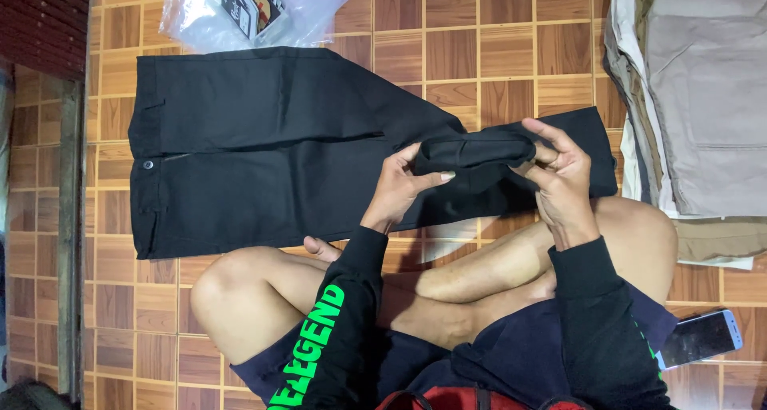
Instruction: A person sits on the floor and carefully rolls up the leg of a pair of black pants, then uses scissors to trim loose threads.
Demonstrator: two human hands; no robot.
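Both hands are gripping the hem end of the black trousers (264, 150): the left hand (397, 188) and the right hand (563, 178) are pinching a small roll. Most of the trousers are lying flat on the wooden floor (479, 51) toward 9 o'clock, not yet rolled.
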